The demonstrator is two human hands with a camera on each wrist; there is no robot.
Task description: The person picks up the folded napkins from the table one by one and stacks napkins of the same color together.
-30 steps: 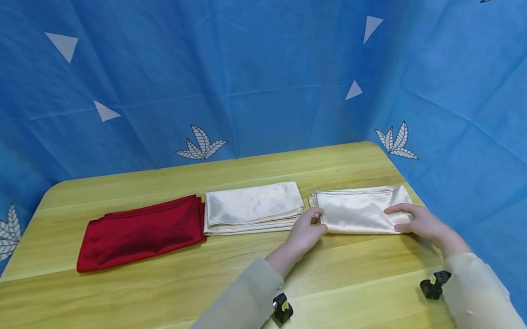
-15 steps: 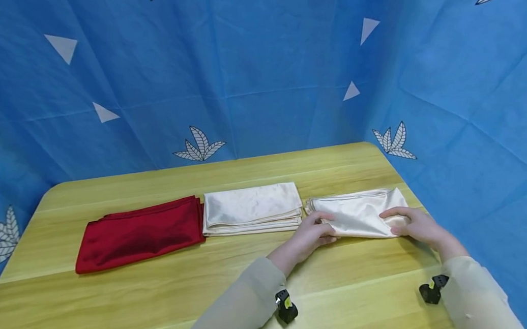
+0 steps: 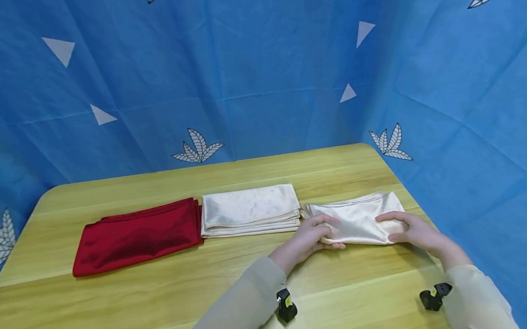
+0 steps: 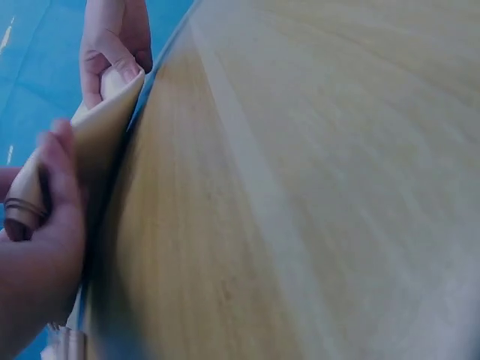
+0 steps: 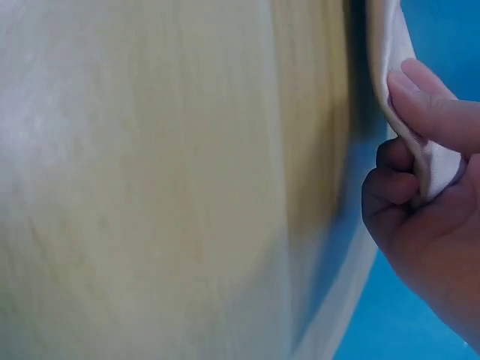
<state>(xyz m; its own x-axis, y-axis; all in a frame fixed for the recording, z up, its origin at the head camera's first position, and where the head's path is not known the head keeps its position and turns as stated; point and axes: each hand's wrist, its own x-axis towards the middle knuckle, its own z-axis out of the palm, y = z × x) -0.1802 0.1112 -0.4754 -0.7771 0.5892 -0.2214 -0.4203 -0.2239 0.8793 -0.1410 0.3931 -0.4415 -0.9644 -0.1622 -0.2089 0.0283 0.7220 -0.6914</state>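
Observation:
A folded cream satin cloth (image 3: 356, 219) is held between both hands at the right of the table. My left hand (image 3: 307, 240) grips its left end, thumb and fingers on either side of the fold. On the other end, my right hand (image 3: 419, 232) pinches the right corner. In the right wrist view the thumb presses on the cloth (image 5: 442, 165) while the fingers curl beneath it. The left wrist view shows the cloth (image 4: 105, 135) stretched between the two hands, its near edge raised off the wood.
Just left of the held cloth lies a folded white satin cloth (image 3: 248, 209). A folded red satin cloth (image 3: 140, 237) lies beside that one, further left. Blue curtains (image 3: 257, 73) hang behind and to the right of the wooden table (image 3: 140, 305).
The cream cloth has been pulled slightly toward the person, its near edge now lifted. The left hand has shifted inward over the cloth's end and taken hold of it; the right hand keeps its corner.

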